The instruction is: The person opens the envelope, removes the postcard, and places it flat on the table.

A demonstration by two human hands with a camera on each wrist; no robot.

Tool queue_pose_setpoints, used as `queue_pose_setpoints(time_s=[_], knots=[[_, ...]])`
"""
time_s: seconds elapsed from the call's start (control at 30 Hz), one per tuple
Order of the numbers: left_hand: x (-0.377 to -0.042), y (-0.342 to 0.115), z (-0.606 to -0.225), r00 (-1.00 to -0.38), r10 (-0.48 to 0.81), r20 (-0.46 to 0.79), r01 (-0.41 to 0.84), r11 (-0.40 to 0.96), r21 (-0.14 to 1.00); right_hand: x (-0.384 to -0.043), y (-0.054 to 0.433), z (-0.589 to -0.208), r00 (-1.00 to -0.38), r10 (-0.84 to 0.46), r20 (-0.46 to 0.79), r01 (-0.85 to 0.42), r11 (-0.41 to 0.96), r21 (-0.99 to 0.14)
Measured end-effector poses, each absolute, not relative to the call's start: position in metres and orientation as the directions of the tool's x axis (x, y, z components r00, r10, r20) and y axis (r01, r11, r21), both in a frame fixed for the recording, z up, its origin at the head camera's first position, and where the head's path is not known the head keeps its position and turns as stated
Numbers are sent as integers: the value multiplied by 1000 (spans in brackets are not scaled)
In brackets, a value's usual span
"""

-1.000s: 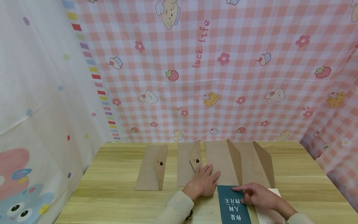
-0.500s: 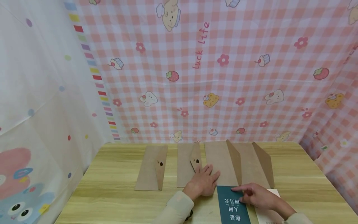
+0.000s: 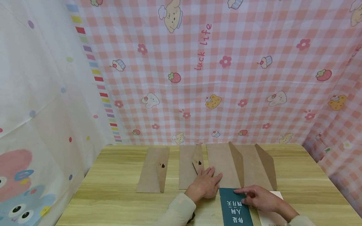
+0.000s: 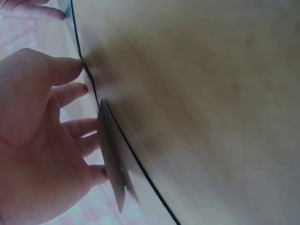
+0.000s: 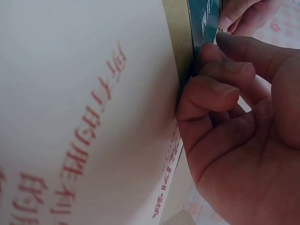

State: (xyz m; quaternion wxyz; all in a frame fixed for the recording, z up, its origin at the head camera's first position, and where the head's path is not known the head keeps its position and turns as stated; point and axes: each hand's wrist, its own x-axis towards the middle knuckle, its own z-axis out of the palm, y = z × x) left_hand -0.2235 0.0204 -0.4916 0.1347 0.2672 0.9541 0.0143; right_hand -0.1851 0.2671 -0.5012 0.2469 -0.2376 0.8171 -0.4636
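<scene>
At the near side of a wood-grain table [image 3: 113,188], right of centre, a teal card [image 3: 237,210] with upside-down white Chinese characters is seen just beside the near end of an open-flapped kraft-paper envelope [image 3: 223,163], third from left. Judging by its look, it would be light, fairly stiff, slightly slick, easily creased at corners, and best held by its long edges. Its far end is touched by the right hand [image 3: 263,197], forefinger straight; whether it is pinched cannot be told. The envelope is touched by the left hand [image 3: 205,185], fingers spread, nothing grasped.
</scene>
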Motion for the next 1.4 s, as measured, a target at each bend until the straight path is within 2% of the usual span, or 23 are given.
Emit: queue_pose_setpoints(time_s=[0.47,0.9,1.4], knots=[[-223,18,-495,-823,536,-186,526,844,106,-185,265,-500,-773,-598,-212,-119,465,-877],[-222,4,-490,-825,560,-72,538,819,200,-184,264,-495,-774,-599,-206,-145,484,-863],[-224,-41,-488,-852,515,96,522,817,246,-192,248,-482,-853,-513,-99,-238,549,-801]])
